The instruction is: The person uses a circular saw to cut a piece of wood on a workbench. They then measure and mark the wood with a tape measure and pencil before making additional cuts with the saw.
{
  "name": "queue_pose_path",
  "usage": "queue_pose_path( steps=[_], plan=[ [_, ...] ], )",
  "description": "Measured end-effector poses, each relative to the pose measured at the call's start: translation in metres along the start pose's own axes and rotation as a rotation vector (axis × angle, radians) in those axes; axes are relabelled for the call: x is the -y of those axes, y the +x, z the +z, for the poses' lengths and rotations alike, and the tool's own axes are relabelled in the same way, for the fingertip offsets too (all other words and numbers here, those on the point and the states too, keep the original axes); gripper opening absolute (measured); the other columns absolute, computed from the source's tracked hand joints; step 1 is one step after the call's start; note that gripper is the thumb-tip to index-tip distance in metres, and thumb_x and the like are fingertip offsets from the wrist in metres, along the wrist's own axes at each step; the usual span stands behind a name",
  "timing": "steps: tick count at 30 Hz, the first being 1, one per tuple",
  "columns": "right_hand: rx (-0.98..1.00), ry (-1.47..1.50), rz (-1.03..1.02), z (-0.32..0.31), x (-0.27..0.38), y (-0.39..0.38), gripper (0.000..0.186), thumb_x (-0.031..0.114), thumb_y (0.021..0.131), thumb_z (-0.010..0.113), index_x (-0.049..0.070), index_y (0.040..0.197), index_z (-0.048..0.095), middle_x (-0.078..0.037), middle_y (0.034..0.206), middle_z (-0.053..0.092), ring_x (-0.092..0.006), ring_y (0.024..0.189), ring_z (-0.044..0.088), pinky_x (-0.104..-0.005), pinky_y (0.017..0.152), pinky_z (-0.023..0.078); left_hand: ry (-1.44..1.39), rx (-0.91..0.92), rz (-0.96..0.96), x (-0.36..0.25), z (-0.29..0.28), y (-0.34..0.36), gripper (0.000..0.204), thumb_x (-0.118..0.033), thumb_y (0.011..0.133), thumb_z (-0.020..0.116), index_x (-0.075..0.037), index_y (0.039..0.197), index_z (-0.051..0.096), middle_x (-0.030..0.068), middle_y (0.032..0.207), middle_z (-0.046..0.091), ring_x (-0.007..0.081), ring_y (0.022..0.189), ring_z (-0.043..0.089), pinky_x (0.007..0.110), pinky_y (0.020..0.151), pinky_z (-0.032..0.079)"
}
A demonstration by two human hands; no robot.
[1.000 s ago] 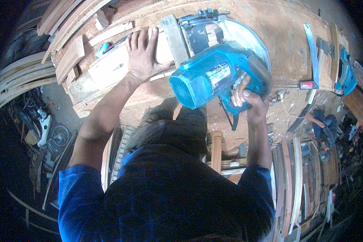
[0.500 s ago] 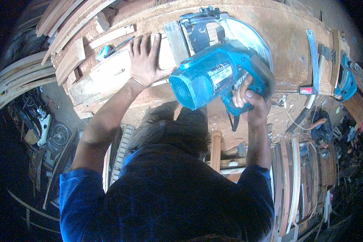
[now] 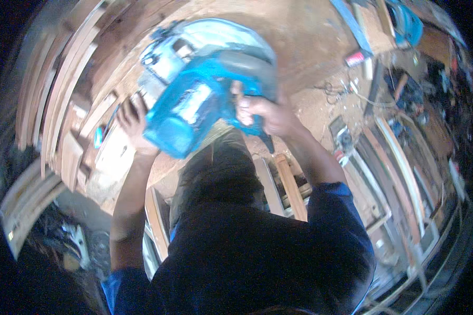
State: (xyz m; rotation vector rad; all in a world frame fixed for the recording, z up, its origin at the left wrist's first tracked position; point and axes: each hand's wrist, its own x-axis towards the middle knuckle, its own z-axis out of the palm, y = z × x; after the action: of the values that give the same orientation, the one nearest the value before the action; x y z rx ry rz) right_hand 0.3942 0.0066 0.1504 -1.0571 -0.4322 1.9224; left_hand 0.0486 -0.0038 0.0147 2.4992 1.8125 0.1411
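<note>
My right hand [image 3: 263, 114] is wrapped round the rear handle of a teal circular saw [image 3: 174, 131] with a silvery blade guard. The saw sits over the pale board [image 3: 110, 163] on the workbench, its motor housing toward me. Flat on that board, just left of the motor housing, lies my left hand [image 3: 134, 125] with its fingers stretched out. Motion smears the picture, so I cannot tell whether the blade touches the wood. A small teal-handled tool [image 3: 98, 136] rests beside the board, left of my left hand.
Long wooden strips [image 3: 63, 100] are stacked at the left. A blue straight bar [image 3: 348, 23], a red box-shaped item [image 3: 356, 58] and another teal power tool [image 3: 406, 23] lie at the far right. A pale cord [image 3: 373, 100] hangs nearby, above more timber [image 3: 394, 178].
The whole view has swung round, so the bench appears tilted and shifted left. My right hand still grips the saw, and my left hand still lies on the board.
</note>
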Motion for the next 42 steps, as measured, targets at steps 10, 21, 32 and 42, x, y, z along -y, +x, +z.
queue_pose_path(
  steps=[10,21,32,42],
  plan=[
    [0.008,-0.092,-0.088,0.028,0.022,0.043,0.025,0.008,0.086,0.071,0.003,0.11,0.066,0.002,0.065,0.057,-0.0077,0.049,0.048,-0.0283,0.045,0.038,-0.178,-0.031,0.237,0.004,-0.002,0.004,0.093,-0.06,0.082,0.079,-0.002,0.149,0.048,0.0181,0.149,0.054,0.0361,0.134,0.054,0.046,0.111,0.043],
    [-0.087,-0.263,-0.052,0.055,0.053,0.082,0.023,0.023,0.077,0.076,0.002,0.078,0.066,-0.005,0.062,0.062,-0.015,0.052,0.058,-0.0346,0.045,0.043,0.074,-0.128,0.228,0.0,-0.017,0.02,0.12,-0.091,0.084,0.04,0.003,0.157,0.031,0.0348,0.15,0.041,0.0533,0.137,0.04,0.066,0.111,0.03],
    [-0.28,-0.545,-0.376,-0.003,0.094,0.012,0.032,0.024,0.079,0.074,-0.004,0.095,0.068,-0.015,0.083,0.071,-0.0263,0.078,0.069,-0.0424,0.074,0.054,-0.176,0.256,-0.094,0.074,-0.046,-0.082,0.074,-0.048,0.097,0.066,-0.01,0.156,0.044,0.0366,0.161,0.021,0.0554,0.148,0.027,0.065,0.116,0.032],
    [-0.325,-1.608,-0.317,-0.114,0.095,-0.001,0.061,0.048,0.083,0.074,0.011,0.131,0.067,-0.021,0.107,0.074,-0.0374,0.095,0.073,-0.0496,0.086,0.058,-0.438,0.563,-0.881,0.08,-0.093,-0.203,0.066,-0.045,0.091,0.074,0.005,0.133,0.062,0.0247,0.131,0.066,0.0341,0.125,0.062,0.044,0.105,0.047]
  ],
)
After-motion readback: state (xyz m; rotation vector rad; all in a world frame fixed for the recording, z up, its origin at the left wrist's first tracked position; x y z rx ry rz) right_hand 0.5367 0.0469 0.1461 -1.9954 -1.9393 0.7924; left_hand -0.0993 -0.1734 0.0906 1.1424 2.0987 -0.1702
